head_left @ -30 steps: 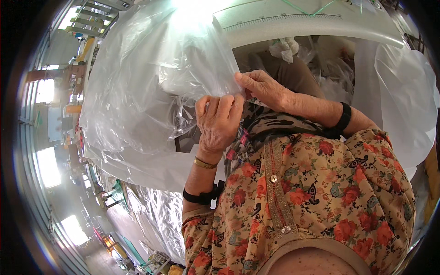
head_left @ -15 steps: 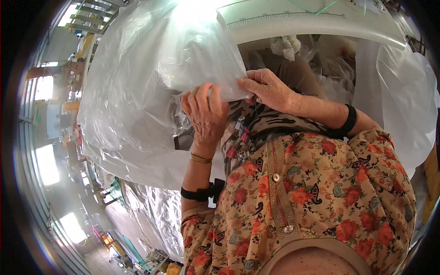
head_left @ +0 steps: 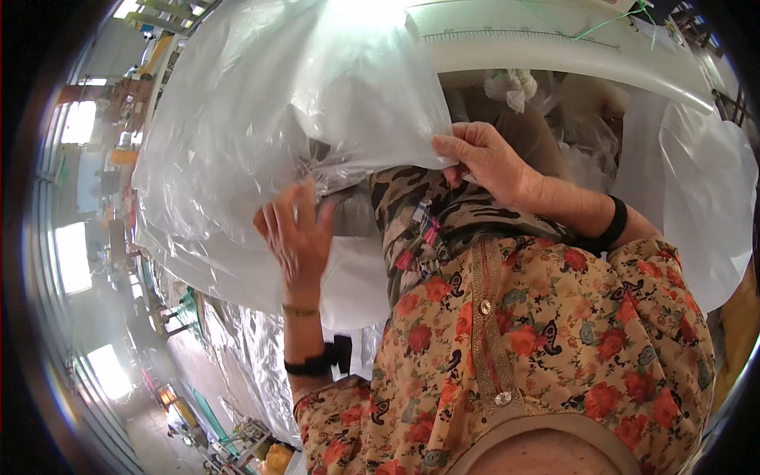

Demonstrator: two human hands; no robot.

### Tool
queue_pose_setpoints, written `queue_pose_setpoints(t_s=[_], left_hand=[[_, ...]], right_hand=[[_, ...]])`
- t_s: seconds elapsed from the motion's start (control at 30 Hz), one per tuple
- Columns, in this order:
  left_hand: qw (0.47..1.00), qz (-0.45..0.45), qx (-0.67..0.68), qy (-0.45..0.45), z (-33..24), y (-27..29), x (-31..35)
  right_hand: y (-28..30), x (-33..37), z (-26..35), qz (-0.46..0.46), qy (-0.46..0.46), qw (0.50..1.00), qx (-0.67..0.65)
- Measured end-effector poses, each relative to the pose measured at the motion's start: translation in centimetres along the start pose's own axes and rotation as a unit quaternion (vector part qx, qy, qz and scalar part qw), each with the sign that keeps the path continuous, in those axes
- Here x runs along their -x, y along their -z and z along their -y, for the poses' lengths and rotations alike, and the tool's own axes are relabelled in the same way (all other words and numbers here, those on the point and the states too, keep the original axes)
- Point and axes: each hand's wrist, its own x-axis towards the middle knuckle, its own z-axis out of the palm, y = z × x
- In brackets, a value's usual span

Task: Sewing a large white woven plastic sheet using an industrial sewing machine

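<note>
A large sheet of clear, wrinkled plastic film [head_left: 237, 150] spreads over the table at the upper left and hangs toward my lap. My right hand [head_left: 491, 162] pinches its near right corner between thumb and fingers. Farther left, my left hand [head_left: 297, 237] is raised at the film's near side, thumb and fingers apart. Its fingertips are slightly blurred, and nothing shows between them. Between the hands, the film's near edge is bunched in creases.
Behind the film runs a pale table edge [head_left: 554, 54] with a printed ruler scale and green string [head_left: 606, 28]. Crumpled plastic [head_left: 586, 158] lies below the table. More white sheeting [head_left: 704, 190] hangs at right. Shiny film [head_left: 253, 372] lies at lower left.
My left hand has moved left and nearer to me, away from the film's edge, with its fingers spread. My right hand keeps its pinch on the corner; the view has shifted slightly.
</note>
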Motion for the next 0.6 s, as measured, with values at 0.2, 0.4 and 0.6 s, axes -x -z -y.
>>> queue_pose_setpoints(t_s=[0.2,0.4,0.6], left_hand=[[0.838,0.315,0.445,0.002,-7.8,-0.4,-0.6],[0.289,0.17,0.923,0.189,-13.3,-4.7,-3.3],[0.154,0.12,0.913,0.358,-14.8,-6.0,-4.9]], right_hand=[[0.0,-0.2,-0.2,0.015,0.036,0.999,-0.01],[-0.1,0.7,-0.2,-0.01,0.049,0.996,0.072],[-0.7,1.1,0.2,-0.033,0.094,0.98,0.173]])
